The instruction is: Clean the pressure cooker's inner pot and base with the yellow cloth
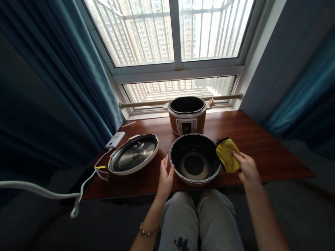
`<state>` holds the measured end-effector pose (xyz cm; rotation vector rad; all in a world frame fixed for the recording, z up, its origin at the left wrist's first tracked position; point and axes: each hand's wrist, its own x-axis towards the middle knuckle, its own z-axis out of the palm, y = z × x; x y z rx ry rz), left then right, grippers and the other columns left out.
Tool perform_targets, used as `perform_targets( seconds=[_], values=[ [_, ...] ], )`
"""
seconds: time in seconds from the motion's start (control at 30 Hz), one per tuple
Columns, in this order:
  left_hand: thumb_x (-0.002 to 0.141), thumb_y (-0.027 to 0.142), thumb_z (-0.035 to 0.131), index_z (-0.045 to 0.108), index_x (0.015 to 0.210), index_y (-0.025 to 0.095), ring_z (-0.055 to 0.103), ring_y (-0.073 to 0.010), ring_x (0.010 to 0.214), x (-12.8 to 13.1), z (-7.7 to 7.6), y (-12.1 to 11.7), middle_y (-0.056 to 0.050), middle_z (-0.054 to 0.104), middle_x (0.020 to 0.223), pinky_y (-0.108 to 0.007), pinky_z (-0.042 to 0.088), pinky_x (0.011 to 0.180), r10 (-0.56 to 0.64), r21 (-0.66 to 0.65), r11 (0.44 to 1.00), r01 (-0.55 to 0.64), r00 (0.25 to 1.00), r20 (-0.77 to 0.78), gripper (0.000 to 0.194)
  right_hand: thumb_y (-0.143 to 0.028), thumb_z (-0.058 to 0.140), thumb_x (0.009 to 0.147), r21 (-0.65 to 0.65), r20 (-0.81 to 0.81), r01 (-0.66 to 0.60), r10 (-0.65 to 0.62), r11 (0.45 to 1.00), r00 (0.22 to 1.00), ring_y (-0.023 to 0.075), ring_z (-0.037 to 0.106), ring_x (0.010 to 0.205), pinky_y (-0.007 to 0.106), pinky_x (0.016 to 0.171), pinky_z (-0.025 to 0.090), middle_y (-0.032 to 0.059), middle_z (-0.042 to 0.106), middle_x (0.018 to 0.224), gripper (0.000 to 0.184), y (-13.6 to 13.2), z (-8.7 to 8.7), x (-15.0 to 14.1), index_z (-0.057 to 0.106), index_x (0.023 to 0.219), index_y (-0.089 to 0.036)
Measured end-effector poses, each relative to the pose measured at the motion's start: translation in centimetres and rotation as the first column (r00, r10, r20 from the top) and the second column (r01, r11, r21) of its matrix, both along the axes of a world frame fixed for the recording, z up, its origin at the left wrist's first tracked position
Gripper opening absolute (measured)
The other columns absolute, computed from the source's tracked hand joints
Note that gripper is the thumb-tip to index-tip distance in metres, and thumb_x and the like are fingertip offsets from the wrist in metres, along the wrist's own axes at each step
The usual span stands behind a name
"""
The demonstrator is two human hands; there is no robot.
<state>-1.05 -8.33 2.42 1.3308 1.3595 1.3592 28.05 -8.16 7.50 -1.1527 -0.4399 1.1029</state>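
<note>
A dark, round inner pot [195, 159] with a speckled rim sits at the table's front edge, its inside facing up. My left hand [165, 176] is at its left side, fingers stretched and apart, seeming to touch the outer wall near the rim. My right hand [247, 166] pinches a yellow cloth [228, 156] with a dark edge, held beside the pot's right rim. Behind the pot stands an orange-brown and white electric cooker [173, 122] without its lid, a control panel on its front. To the left lies the cooker's lid [136, 153], its metal inner side up.
The wooden table [259, 139] runs beneath a barred window. A white power bank [115, 140] with a white cable [86, 181] lies at the left, near a yellow strip [101, 167]. Blue curtains [65, 62] hang on both sides. My legs are under the front edge.
</note>
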Motion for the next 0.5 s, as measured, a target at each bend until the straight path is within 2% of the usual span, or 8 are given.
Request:
perform_targets(
  seconds=[0.07, 0.13, 0.2, 0.23, 0.3, 0.37, 0.43, 0.5],
  values=[
    [0.088, 0.032, 0.043, 0.024, 0.133, 0.020, 0.023, -0.0190, 0.134, 0.3, 0.8, -1.1, -0.012, 0.029, 0.144, -0.041, 0.015, 0.111, 0.067, 0.053, 0.997, -0.063, 0.995, -0.071, 0.050, -0.032, 0.076, 0.055, 0.041, 0.054, 0.109, -0.111, 0.993, 0.992, 0.0199, 0.066, 0.065, 0.027, 0.053, 0.054, 0.0029, 0.069, 0.069, 0.034, -1.1, 1.3, 0.5, 0.067, 0.083, -0.015],
    [0.089, 0.029, 0.041, 0.021, 0.135, 0.022, 0.019, -0.0187, 0.135, 0.8, 1.4, -2.5, -0.010, 0.030, 0.144, -0.042, 0.013, 0.111, 0.129, 0.127, 0.986, -0.111, 0.980, -0.149, 0.050, -0.037, 0.072, 0.062, 0.080, 0.181, 0.175, -0.187, 0.981, 0.966, 0.0213, 0.066, 0.071, 0.031, 0.059, 0.054, 0.0039, 0.069, 0.076, 0.035, -2.2, 2.1, 0.4, 0.066, 0.089, -0.015],
    [0.090, 0.026, 0.039, 0.018, 0.137, 0.024, 0.016, -0.0193, 0.136, 1.6, 1.8, -3.8, -0.009, 0.030, 0.144, -0.045, 0.011, 0.111, 0.142, 0.179, 0.979, -0.099, 0.959, -0.246, 0.052, -0.041, 0.066, 0.068, 0.111, 0.415, 0.115, -0.151, 0.987, 0.897, 0.0242, 0.065, 0.084, 0.037, 0.072, 0.053, 0.0061, 0.069, 0.090, 0.038, -2.9, 2.1, -0.3, 0.066, 0.097, -0.016],
    [0.090, 0.025, 0.038, 0.017, 0.138, 0.025, 0.014, -0.0200, 0.136, 2.0, 1.9, -4.4, -0.009, 0.031, 0.144, -0.047, 0.011, 0.110, 0.132, 0.191, 0.979, -0.076, 0.944, -0.303, 0.052, -0.041, 0.063, 0.070, 0.115, 0.560, 0.027, -0.087, 0.993, 0.824, 0.0260, 0.062, 0.094, 0.040, 0.081, 0.050, 0.0074, 0.068, 0.098, 0.037, -3.1, 1.8, -0.8, 0.066, 0.098, -0.017],
    [0.090, 0.022, 0.037, 0.017, 0.138, 0.025, 0.010, -0.0211, 0.137, 2.8, 2.0, -5.3, -0.008, 0.033, 0.142, -0.052, 0.009, 0.109, 0.102, 0.200, 0.980, -0.017, 0.900, -0.425, 0.052, -0.040, 0.061, 0.073, 0.062, 0.809, -0.175, 0.053, 0.983, 0.585, 0.0288, 0.051, 0.111, 0.045, 0.096, 0.039, 0.0098, 0.062, 0.112, 0.033, -3.1, 0.8, -2.1, 0.068, 0.095, -0.017],
    [0.090, 0.020, 0.037, 0.018, 0.138, 0.025, 0.007, -0.0221, 0.137, 3.2, 1.9, -5.8, -0.008, 0.036, 0.141, -0.056, 0.008, 0.107, 0.078, 0.213, 0.976, 0.046, 0.841, -0.535, 0.052, -0.039, 0.057, 0.075, -0.023, 0.926, -0.272, 0.123, 0.962, 0.358, 0.0302, 0.043, 0.120, 0.047, 0.102, 0.031, 0.0116, 0.056, 0.121, 0.029, -2.8, -0.4, -3.3, 0.070, 0.090, -0.017],
    [0.090, 0.019, 0.037, 0.017, 0.138, 0.023, 0.005, -0.0230, 0.137, 3.4, 1.8, -6.1, -0.008, 0.038, 0.140, -0.059, 0.008, 0.106, 0.057, 0.227, 0.968, 0.111, 0.778, -0.626, 0.053, -0.040, 0.053, 0.079, -0.070, 0.960, -0.261, 0.137, 0.963, 0.246, 0.0308, 0.039, 0.123, 0.049, 0.102, 0.031, 0.0126, 0.053, 0.125, 0.033, -2.6, -1.3, -4.0, 0.069, 0.094, -0.016],
    [0.089, 0.018, 0.037, 0.016, 0.139, 0.022, 0.006, -0.0238, 0.137, 3.3, 1.8, -6.1, -0.009, 0.039, 0.139, -0.059, 0.010, 0.105, 0.042, 0.227, 0.960, 0.165, 0.718, -0.695, 0.054, -0.042, 0.050, 0.081, -0.081, 0.971, -0.234, 0.130, 0.969, 0.202, 0.0310, 0.038, 0.123, 0.049, 0.102, 0.032, 0.0137, 0.053, 0.125, 0.038, -2.4, -1.8, -4.1, 0.066, 0.100, -0.014]
  ],
)
